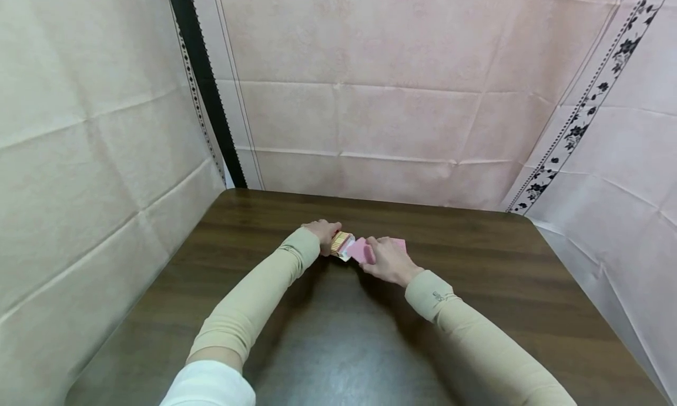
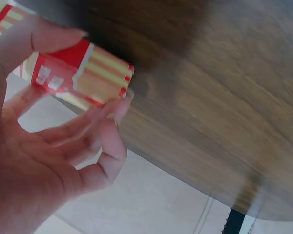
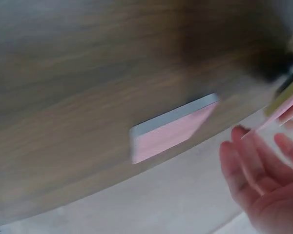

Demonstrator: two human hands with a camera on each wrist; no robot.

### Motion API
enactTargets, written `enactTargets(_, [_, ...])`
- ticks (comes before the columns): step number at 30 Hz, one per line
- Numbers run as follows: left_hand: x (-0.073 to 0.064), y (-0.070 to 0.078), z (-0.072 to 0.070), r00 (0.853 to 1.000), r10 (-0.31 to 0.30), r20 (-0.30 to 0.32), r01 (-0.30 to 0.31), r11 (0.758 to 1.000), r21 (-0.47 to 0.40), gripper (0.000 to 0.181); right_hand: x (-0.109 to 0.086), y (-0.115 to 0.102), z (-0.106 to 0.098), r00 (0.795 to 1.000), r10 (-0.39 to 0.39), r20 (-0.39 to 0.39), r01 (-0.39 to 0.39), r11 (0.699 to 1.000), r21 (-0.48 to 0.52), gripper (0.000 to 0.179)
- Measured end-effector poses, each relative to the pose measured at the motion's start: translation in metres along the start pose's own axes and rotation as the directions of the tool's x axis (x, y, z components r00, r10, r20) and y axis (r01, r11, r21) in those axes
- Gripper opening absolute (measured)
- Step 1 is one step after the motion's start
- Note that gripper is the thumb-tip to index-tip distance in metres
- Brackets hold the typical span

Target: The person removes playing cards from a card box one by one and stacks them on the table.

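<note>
My left hand (image 1: 321, 232) grips a small box with red, yellow and cream stripes (image 2: 105, 73). In the left wrist view the thumb lies along its upper side and the fingertips are at its lower edge. The right hand (image 1: 390, 260) pinches a pink paper sheet (image 1: 362, 251), whose left end reaches right to the striped box in the head view. Only part of the sheet shows at the right edge of the right wrist view. Beyond the right hand a pink pad with a pale side edge (image 3: 173, 131) lies on the table.
The brown wooden table (image 1: 328, 347) has rounded far corners. Pale creased cloth (image 1: 402, 118) hangs behind it and on both sides. A black strip (image 1: 206, 83) runs down at the back left, and a floral border (image 1: 579, 124) at the back right.
</note>
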State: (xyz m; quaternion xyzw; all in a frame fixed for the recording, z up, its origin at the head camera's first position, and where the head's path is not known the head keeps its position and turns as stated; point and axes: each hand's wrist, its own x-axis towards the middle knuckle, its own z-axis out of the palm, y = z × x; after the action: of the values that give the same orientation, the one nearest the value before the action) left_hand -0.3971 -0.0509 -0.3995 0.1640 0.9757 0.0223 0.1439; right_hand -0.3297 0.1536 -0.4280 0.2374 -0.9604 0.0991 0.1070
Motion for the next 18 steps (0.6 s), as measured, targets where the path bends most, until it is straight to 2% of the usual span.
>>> enactTargets(2, [-0.002, -0.004, -0.001, 0.999, -0.030, -0.019, 0.030, 0.999, 0.012, 0.053, -0.002, 0.010, -0.001, 0.994, 0.100, -0.047, -0.101, 0.994, -0.036, 0.049])
enactTargets(3, [-0.002, -0.007, -0.001, 0.999, -0.043, -0.021, 0.044, 0.999, 0.017, 0.054, -0.003, 0.015, -0.001, 0.984, 0.161, -0.074, -0.165, 0.985, -0.049, 0.049])
enactTargets(5, [-0.004, -0.009, -0.002, 0.998, -0.064, -0.020, 0.064, 0.998, 0.017, 0.055, -0.003, 0.025, 0.000, 0.953, 0.281, -0.114, -0.289, 0.955, -0.064, 0.049])
enactTargets(8, [-0.008, -0.011, -0.003, 0.996, -0.085, -0.020, 0.085, 0.996, 0.022, 0.056, -0.003, 0.035, 0.003, 0.900, 0.422, -0.109, -0.430, 0.900, -0.075, 0.053])
enactTargets(10, [-0.010, -0.010, -0.004, 0.995, -0.094, -0.024, 0.095, 0.995, 0.029, 0.058, -0.002, 0.038, 0.005, 0.880, 0.468, -0.077, -0.473, 0.877, -0.081, 0.053])
enactTargets(12, [-0.011, -0.010, -0.003, 0.995, -0.101, -0.023, 0.102, 0.994, 0.037, 0.059, -0.002, 0.039, 0.008, 0.871, 0.489, -0.040, -0.491, 0.867, -0.091, 0.053])
enactTargets(18, [-0.009, -0.009, 0.000, 0.994, -0.110, -0.016, 0.111, 0.992, 0.061, 0.062, 0.002, 0.035, 0.018, 0.871, 0.492, 0.007, -0.489, 0.866, -0.106, 0.055])
